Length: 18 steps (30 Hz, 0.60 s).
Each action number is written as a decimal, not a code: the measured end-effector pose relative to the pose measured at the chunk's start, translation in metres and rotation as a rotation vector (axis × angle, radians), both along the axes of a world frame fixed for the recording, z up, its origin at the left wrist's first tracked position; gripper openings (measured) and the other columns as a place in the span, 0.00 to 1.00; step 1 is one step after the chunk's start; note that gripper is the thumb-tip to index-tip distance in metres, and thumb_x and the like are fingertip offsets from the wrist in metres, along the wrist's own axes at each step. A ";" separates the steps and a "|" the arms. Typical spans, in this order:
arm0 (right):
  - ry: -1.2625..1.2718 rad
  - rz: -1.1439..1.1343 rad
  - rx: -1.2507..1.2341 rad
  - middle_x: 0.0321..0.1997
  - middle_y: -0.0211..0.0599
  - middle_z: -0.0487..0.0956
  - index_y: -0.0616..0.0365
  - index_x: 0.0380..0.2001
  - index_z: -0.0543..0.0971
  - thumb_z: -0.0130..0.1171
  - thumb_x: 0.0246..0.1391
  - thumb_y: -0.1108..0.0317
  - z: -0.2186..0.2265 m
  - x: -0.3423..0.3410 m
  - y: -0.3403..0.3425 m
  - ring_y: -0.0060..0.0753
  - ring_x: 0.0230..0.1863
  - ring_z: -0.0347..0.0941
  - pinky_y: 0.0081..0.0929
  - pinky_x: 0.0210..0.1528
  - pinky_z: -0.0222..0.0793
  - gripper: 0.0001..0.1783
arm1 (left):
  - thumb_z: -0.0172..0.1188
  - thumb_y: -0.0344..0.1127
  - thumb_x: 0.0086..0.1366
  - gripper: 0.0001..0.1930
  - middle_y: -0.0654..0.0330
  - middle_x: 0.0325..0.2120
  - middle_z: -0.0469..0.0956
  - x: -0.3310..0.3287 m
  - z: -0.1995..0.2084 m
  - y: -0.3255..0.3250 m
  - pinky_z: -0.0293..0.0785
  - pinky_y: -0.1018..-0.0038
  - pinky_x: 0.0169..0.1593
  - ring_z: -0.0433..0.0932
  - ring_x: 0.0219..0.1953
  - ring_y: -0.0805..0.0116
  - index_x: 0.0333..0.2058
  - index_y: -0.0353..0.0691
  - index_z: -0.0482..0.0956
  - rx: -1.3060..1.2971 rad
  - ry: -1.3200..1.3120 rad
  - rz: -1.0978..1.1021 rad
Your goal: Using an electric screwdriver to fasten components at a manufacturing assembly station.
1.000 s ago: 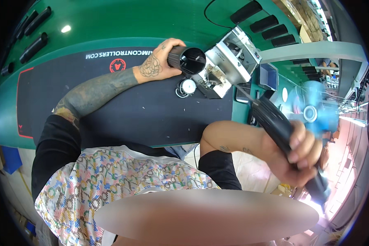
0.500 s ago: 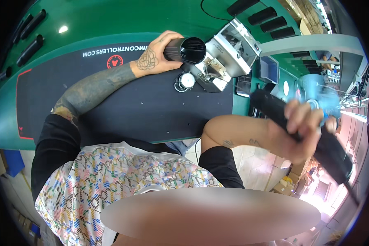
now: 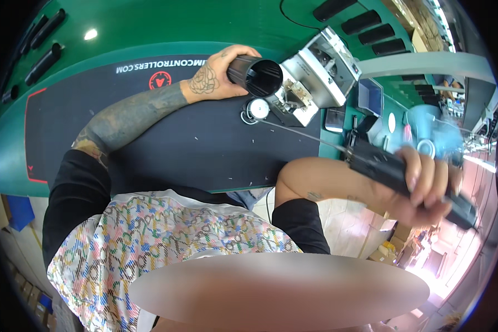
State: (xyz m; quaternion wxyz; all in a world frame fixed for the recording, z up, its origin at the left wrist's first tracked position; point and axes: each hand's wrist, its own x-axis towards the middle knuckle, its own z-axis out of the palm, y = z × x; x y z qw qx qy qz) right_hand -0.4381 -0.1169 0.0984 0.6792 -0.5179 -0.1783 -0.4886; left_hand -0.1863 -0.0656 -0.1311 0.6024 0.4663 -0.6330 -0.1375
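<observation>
At the right of the frame, the right hand (image 3: 426,185), slightly blurred, is clamped around a black long-shafted tool (image 3: 379,169), fingers curled over its body, forearm running rightward from a bent elbow. The tool's thin shaft (image 3: 301,133) points toward the upper left. At upper centre, the left hand (image 3: 221,77) wraps a black tube (image 3: 243,72), fingers above and thumb below, the open end facing lower right. Just below sits a white-faced gauge (image 3: 258,109) on the black mat (image 3: 205,141), beside a silver machine (image 3: 310,77). Farther, 4 black cylinders (image 3: 361,22) lie at upper right.
</observation>
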 end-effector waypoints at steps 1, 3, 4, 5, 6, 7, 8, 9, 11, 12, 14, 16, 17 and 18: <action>-0.084 -0.024 0.016 0.22 0.23 0.68 0.57 0.41 0.67 0.54 0.52 0.66 0.001 -0.003 0.006 0.19 0.22 0.67 0.23 0.31 0.62 0.15 | 0.72 0.31 0.38 0.34 0.57 0.42 0.72 0.001 0.000 0.001 0.70 0.69 0.48 0.73 0.45 0.60 0.46 0.41 0.67 0.004 -0.003 0.013; -0.127 -0.080 -0.035 0.21 0.21 0.70 0.57 0.37 0.69 0.56 0.50 0.65 0.003 -0.005 0.016 0.16 0.21 0.67 0.21 0.31 0.62 0.13 | 0.73 0.31 0.41 0.30 0.56 0.41 0.74 0.001 0.000 0.002 0.70 0.71 0.49 0.75 0.44 0.63 0.43 0.39 0.66 0.017 -0.042 0.012; -0.148 -0.126 -0.083 0.22 0.21 0.69 0.56 0.39 0.69 0.56 0.50 0.65 0.001 -0.001 0.019 0.17 0.22 0.67 0.21 0.31 0.62 0.14 | 0.72 0.31 0.42 0.30 0.56 0.40 0.74 0.001 0.000 0.002 0.71 0.71 0.49 0.75 0.44 0.63 0.43 0.39 0.66 0.006 -0.045 0.016; -0.169 -0.173 -0.130 0.22 0.21 0.69 0.56 0.40 0.68 0.55 0.51 0.65 -0.003 0.003 0.022 0.18 0.22 0.67 0.22 0.30 0.61 0.14 | 0.72 0.31 0.42 0.30 0.56 0.40 0.74 0.002 0.000 0.002 0.71 0.71 0.49 0.75 0.44 0.63 0.43 0.39 0.66 0.005 -0.048 0.016; -0.127 -0.225 -0.174 0.23 0.22 0.68 0.55 0.42 0.67 0.55 0.51 0.65 -0.008 0.011 0.025 0.19 0.22 0.67 0.23 0.30 0.61 0.15 | 0.72 0.31 0.41 0.30 0.56 0.40 0.74 0.002 -0.001 0.002 0.71 0.71 0.49 0.75 0.44 0.63 0.43 0.39 0.66 0.015 -0.048 0.023; -0.084 -0.277 -0.219 0.23 0.22 0.67 0.55 0.44 0.66 0.54 0.52 0.65 -0.010 0.019 0.027 0.21 0.22 0.67 0.24 0.30 0.61 0.17 | 0.72 0.31 0.41 0.30 0.56 0.40 0.74 0.002 -0.002 0.002 0.71 0.71 0.48 0.75 0.43 0.64 0.43 0.39 0.66 0.023 -0.047 0.030; 0.031 -0.224 -0.271 0.24 0.25 0.65 0.53 0.46 0.64 0.53 0.53 0.65 -0.011 0.025 0.024 0.24 0.23 0.67 0.27 0.29 0.61 0.18 | 0.72 0.31 0.41 0.30 0.56 0.40 0.74 0.002 -0.002 0.002 0.71 0.71 0.48 0.75 0.43 0.64 0.43 0.39 0.66 0.024 -0.050 0.026; 0.173 -0.216 -0.344 0.25 0.26 0.66 0.53 0.46 0.64 0.54 0.50 0.72 -0.008 0.032 0.022 0.26 0.24 0.67 0.29 0.27 0.63 0.19 | 0.72 0.31 0.41 0.30 0.56 0.40 0.73 0.001 -0.001 0.002 0.71 0.71 0.48 0.75 0.43 0.64 0.43 0.39 0.66 0.026 -0.058 0.026; 0.267 -0.159 -0.353 0.22 0.30 0.64 0.58 0.46 0.64 0.45 0.51 0.73 -0.012 0.054 0.017 0.27 0.20 0.62 0.32 0.29 0.58 0.16 | 0.73 0.31 0.41 0.30 0.56 0.41 0.73 -0.001 0.000 0.000 0.71 0.71 0.48 0.75 0.43 0.64 0.43 0.39 0.66 0.026 -0.067 0.021; 0.272 -0.305 -0.340 0.21 0.32 0.64 0.57 0.46 0.63 0.44 0.50 0.75 -0.018 0.066 0.020 0.28 0.19 0.62 0.34 0.28 0.59 0.17 | 0.72 0.31 0.39 0.32 0.56 0.41 0.73 0.000 -0.002 0.001 0.70 0.70 0.48 0.74 0.43 0.62 0.45 0.39 0.66 0.048 -0.038 0.028; 0.359 -0.537 -0.281 0.21 0.35 0.65 0.56 0.46 0.62 0.45 0.49 0.77 -0.022 0.081 0.032 0.29 0.17 0.61 0.37 0.27 0.61 0.18 | 0.71 0.31 0.37 0.34 0.57 0.41 0.72 0.000 -0.007 0.001 0.70 0.69 0.47 0.74 0.43 0.60 0.46 0.40 0.66 0.069 -0.003 0.027; 0.326 -0.510 -0.257 0.20 0.35 0.65 0.56 0.46 0.63 0.45 0.49 0.76 -0.022 0.081 0.032 0.29 0.17 0.61 0.36 0.26 0.60 0.18 | 0.71 0.30 0.37 0.35 0.56 0.42 0.72 0.000 -0.006 0.001 0.70 0.70 0.47 0.74 0.44 0.60 0.47 0.40 0.66 0.076 0.025 0.026; 0.297 -0.486 -0.231 0.20 0.34 0.65 0.55 0.46 0.63 0.45 0.49 0.76 -0.023 0.080 0.031 0.28 0.17 0.60 0.35 0.26 0.60 0.18 | 0.71 0.30 0.37 0.35 0.56 0.42 0.72 0.001 -0.005 0.002 0.70 0.70 0.47 0.74 0.44 0.60 0.47 0.40 0.66 0.072 0.026 0.031; 0.170 -0.266 -0.206 0.20 0.34 0.69 0.56 0.46 0.61 0.51 0.46 0.81 -0.021 0.073 0.019 0.25 0.17 0.65 0.30 0.24 0.66 0.22 | 0.71 0.30 0.37 0.34 0.56 0.42 0.72 -0.001 -0.003 0.001 0.70 0.70 0.47 0.73 0.44 0.60 0.47 0.40 0.66 0.073 0.010 0.018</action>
